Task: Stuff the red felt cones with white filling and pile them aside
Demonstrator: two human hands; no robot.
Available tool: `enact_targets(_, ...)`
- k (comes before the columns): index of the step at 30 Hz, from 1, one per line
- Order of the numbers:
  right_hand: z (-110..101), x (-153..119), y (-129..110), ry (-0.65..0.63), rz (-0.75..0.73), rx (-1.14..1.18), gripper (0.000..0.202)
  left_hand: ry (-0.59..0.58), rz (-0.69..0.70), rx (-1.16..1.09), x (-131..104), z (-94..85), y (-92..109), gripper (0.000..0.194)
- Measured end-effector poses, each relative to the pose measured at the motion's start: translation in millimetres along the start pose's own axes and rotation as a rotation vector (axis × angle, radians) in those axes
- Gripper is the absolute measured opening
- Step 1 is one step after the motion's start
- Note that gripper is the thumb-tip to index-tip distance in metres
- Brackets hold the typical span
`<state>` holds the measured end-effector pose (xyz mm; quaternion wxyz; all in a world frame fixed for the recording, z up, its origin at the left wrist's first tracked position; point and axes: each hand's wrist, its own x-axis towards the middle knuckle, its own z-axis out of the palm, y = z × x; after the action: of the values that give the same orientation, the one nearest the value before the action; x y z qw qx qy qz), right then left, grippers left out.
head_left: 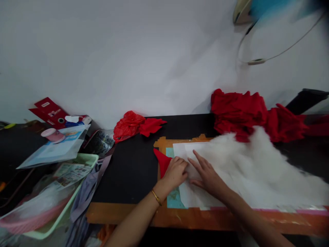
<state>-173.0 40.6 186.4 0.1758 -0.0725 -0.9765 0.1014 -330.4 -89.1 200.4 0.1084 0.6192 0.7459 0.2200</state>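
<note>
Left grip (pixel 176 169) closed on red cloth (pixel 162 162); right grip (pixel 208 175) splayed.
Careless sweeping could spill fluff (pixel 257 171) over the counter's (pixel 123 175) front edge.

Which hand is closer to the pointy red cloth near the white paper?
Left. The left hand overlaps part of the pointy red cloth in this view; the right hand is farther away, fingers spread over the white paper.

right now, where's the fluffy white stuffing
In the head view, the fluffy white stuffing lies right of centre, just right of the right hand, in front of the bunched red cloth.
</note>
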Motion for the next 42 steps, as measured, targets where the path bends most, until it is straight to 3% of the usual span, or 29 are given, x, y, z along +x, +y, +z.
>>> enact_targets(3,28,4,-5,-0.027,-0.016,-0.095,0.060,0.066,-0.027,-0.022,-18,-14.5,-9,0.047)
enact_targets(5,35,4,-5,-0.051,-0.065,-0.066,0.043,0.131,-0.066,-0.016,-35,-23.4,-18,0.055)
enact_targets(8,37,3,-2,-0.111,-0.102,0.087,0.032,0.173,-0.168,0.085,-57,-28.7,-28,0.048)
enact_targets(11,37,5,2,-0.141,-0.073,0.227,0.032,0.146,-0.241,0.206,-64,-25.4,-30,0.042)
enact_targets(18,29,22,11,-0.006,0.282,0.558,0.016,0.029,-0.293,0.438,-50,-17.2,-28,0.023)
enact_targets(23,17,19,-1,0.122,0.604,0.857,0.027,0.000,-0.279,0.467,-50,-12.7,-26,0.040)
enact_targets(29,14,19,-24,0.166,0.778,1.148,0.026,-0.021,-0.240,0.445,-53,-16.7,-23,0.040)
enact_targets(35,4,22,-40,0.142,0.830,1.393,0.026,0.057,-0.291,0.356,-42,-23.1,-36,0.023)
enact_targets(38,2,23,-44,0.146,0.837,1.497,0.029,0.084,-0.264,0.272,-43,-24.1,-37,0.026)
enact_targets(40,3,23,-45,0.138,0.827,1.475,0.032,0.097,-0.247,0.213,-46,-24.2,-36,0.036)
enact_targets(42,6,23,-46,0.153,0.767,1.358,0.033,0.130,-0.256,0.152,-49,-24.3,-37,0.034)
